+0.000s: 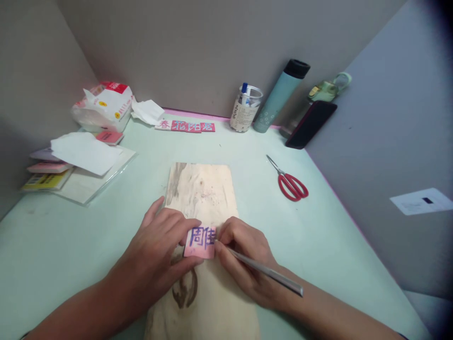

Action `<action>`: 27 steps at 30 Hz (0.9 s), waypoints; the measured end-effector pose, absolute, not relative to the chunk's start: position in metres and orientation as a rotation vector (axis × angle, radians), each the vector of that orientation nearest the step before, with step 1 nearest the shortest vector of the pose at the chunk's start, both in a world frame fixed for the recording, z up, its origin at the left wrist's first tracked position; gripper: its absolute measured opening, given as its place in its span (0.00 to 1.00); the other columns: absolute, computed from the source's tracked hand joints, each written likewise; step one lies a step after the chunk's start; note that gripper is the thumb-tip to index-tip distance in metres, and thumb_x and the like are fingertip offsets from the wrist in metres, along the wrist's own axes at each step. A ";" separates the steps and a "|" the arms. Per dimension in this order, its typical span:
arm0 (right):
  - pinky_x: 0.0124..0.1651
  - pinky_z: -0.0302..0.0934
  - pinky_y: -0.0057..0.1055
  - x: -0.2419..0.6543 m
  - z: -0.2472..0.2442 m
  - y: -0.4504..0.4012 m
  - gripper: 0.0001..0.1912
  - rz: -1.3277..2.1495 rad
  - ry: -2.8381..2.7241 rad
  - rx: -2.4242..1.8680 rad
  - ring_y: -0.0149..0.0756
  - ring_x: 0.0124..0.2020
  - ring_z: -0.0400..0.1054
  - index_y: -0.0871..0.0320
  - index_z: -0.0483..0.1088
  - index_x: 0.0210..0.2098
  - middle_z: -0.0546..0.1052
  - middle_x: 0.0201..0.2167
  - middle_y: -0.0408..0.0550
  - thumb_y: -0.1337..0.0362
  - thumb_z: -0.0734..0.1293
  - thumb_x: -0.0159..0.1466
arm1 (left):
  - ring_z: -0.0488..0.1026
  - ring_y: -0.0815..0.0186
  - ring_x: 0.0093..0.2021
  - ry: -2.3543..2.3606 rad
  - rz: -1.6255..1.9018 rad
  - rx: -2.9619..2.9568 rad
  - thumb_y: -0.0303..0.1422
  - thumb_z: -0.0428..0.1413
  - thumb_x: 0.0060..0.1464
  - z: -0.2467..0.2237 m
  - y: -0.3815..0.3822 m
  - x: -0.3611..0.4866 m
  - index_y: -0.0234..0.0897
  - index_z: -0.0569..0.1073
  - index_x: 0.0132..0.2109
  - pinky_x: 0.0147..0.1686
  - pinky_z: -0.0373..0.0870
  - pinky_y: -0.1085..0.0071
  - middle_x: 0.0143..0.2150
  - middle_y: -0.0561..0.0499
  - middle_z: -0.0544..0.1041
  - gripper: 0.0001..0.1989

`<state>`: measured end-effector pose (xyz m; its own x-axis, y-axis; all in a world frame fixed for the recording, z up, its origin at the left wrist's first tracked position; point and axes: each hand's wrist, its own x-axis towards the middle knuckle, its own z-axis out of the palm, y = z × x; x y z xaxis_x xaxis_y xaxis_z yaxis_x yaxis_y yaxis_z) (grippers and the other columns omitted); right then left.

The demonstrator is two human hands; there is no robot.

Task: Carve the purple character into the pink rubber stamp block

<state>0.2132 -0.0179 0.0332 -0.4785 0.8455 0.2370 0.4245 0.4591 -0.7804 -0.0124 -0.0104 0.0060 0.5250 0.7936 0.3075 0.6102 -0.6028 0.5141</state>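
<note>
A small pink square (pixel 200 250) with purple brush-like characters lies on a wooden board (pixel 201 186). My left hand (pixel 155 250) grips it at its left side, the thumb along the lower edge and a fingertip at the top edge. In my right hand (pixel 247 259) is a slim silver pen-shaped carving tool (pixel 272 274), pinched near its front end. Its tip meets the right edge of the characters and is too small to make out. The right fingers lie close against the square's right side.
Red-handled scissors (pixel 292 185) lie at the right. Along the back are a row of pink character pieces (pixel 186 126), a pen jar (pixel 244 111), a teal bottle (pixel 279 97) and a leaning phone (pixel 313 125). A tissue pack (pixel 106 106) and papers (pixel 87 151) sit at the left.
</note>
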 end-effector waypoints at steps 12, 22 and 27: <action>0.31 0.53 0.32 0.213 0.031 -0.020 0.09 0.902 -2.077 -1.077 0.32 0.27 0.58 0.54 0.57 0.31 0.67 0.28 0.43 0.69 0.59 0.69 | 0.71 0.59 0.43 1.160 0.760 2.410 0.40 0.59 0.62 0.008 -0.011 -0.010 0.41 0.68 0.53 0.66 0.45 0.47 0.37 0.54 0.74 0.15; 0.31 0.53 0.30 0.208 0.032 -0.011 0.11 1.400 -1.460 -1.161 0.32 0.28 0.59 0.55 0.62 0.29 0.66 0.25 0.40 0.62 0.66 0.65 | 0.72 0.58 0.43 1.110 0.669 2.506 0.40 0.59 0.62 0.005 -0.007 -0.015 0.42 0.66 0.55 0.66 0.44 0.47 0.40 0.53 0.76 0.18; 0.29 0.50 0.30 0.211 0.033 -0.008 0.11 1.293 -1.476 -1.183 0.31 0.26 0.56 0.55 0.62 0.28 0.65 0.24 0.39 0.63 0.66 0.65 | 0.73 0.58 0.43 1.116 0.686 2.517 0.39 0.60 0.61 0.005 -0.008 -0.016 0.40 0.66 0.54 0.66 0.44 0.47 0.39 0.53 0.75 0.18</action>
